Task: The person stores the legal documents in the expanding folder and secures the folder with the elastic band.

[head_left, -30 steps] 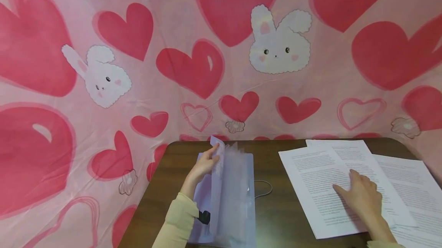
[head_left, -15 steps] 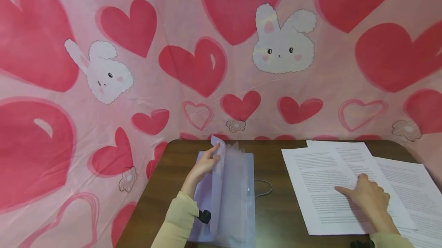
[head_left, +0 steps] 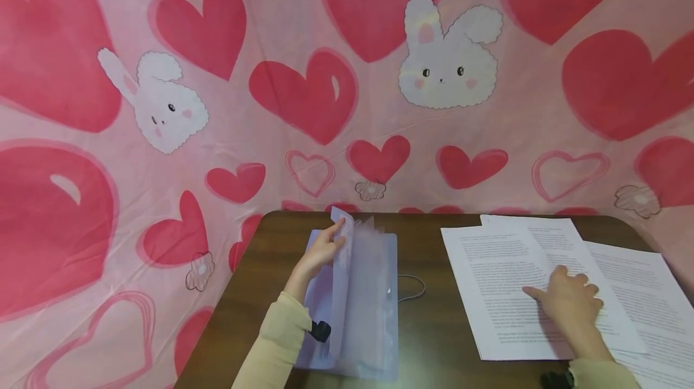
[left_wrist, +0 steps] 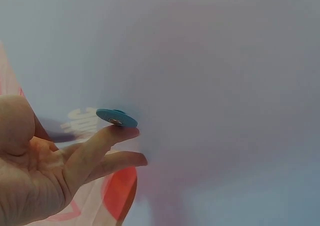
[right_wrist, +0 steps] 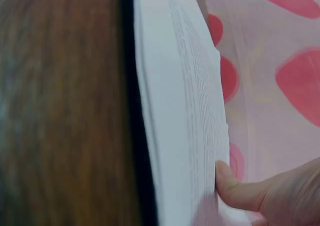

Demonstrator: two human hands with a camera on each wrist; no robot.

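A pale purple plastic folder (head_left: 374,311) lies on the table with its cover (head_left: 343,292) raised. My left hand (head_left: 321,253) is at that cover's left face. Its straight fingers touch the cover (left_wrist: 215,96) beside a round blue button (left_wrist: 116,117) in the left wrist view; I see no pinch there. My right hand (head_left: 572,301) is over printed sheets of paper (head_left: 501,292) at the right, fingers spread and thumb out to the left. In the right wrist view, the thumb (right_wrist: 235,188) is at the printed paper (right_wrist: 175,111).
Further printed sheets (head_left: 645,298) overlap at the right. A thin grey cord loop (head_left: 417,286) sticks out from the folder's right side. Clear plastic sleeves (head_left: 368,226) fan up inside it. Behind the brown table (head_left: 428,329) hangs a pink cloth with hearts and rabbits (head_left: 374,94).
My right hand has shifted slightly over the sheets, and the front sheets have moved a little. The left hand stays at the raised cover. The head view has shifted a little.
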